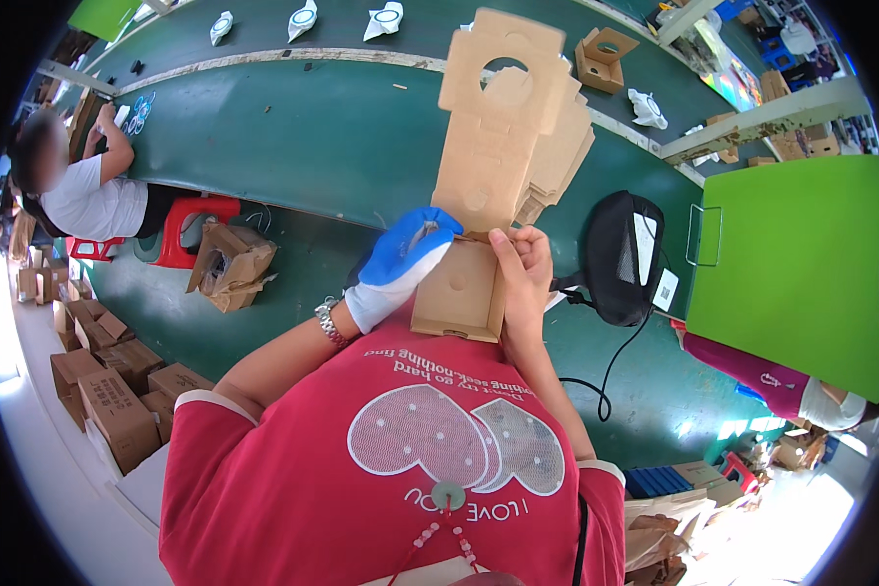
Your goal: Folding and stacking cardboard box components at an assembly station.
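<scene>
A partly folded brown cardboard box (456,298) is held in front of my chest. Its shallow tray part faces me, while the long lid with a round cut-out stretches away over the table edge. My left hand (405,259), in a blue and white glove, closes on the upper left corner of the tray. My bare right hand (525,273) grips the right wall near the fold, thumb on top and fingers curled. Beyond the right hand, a stack of flat cardboard blanks (565,156) lies on the green table (313,137), partly covered by the lid.
A black mesh bag (623,259) and a green panel (801,273) stand to the right. Across the table are a folded box (604,59) and several white-wrapped round items (385,20). At left, a person (93,186) sits near a red stool (188,232); cartons (117,415) line the floor.
</scene>
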The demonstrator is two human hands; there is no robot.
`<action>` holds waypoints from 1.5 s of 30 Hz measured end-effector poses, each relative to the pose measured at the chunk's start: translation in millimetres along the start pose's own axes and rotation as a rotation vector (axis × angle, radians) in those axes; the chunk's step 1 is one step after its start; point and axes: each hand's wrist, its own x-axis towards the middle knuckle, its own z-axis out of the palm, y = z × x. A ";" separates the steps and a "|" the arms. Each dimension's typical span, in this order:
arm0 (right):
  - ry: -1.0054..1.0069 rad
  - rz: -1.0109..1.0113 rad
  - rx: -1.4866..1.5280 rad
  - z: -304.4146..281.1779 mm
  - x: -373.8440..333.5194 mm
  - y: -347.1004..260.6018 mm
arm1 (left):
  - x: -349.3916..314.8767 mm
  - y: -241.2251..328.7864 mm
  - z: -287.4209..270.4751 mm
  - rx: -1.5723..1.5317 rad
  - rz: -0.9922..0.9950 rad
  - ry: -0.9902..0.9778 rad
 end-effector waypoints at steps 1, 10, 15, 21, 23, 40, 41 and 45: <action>-0.027 0.061 0.044 -0.3 -0.1 2.0 | -1.1 -8.0 2.2 0.000 -0.004 -0.005; -0.118 -0.002 -0.062 -22.9 -9.5 12.4 | 4.2 9.7 10.2 -0.007 0.001 0.107; -0.419 0.156 0.045 -61.6 -5.2 11.5 | 3.7 -24.5 -43.1 0.634 0.116 -0.424; -0.448 0.413 -0.321 -49.5 28.3 -27.6 | 48.7 44.6 -34.8 0.377 -0.611 -0.527; -0.659 0.358 -0.568 -37.3 33.1 -48.7 | 49.7 62.5 -32.6 0.374 -0.450 -0.670; 0.270 -0.425 -1.203 -42.1 94.9 60.9 | 19.4 -47.4 -59.2 0.501 0.113 -0.096; 0.287 -0.424 -1.149 -40.5 94.2 63.6 | 20.8 -48.8 -49.9 0.619 0.279 -0.086; 0.235 -0.457 -1.142 -40.6 96.2 61.1 | 70.0 -35.4 -3.9 0.601 0.393 -0.077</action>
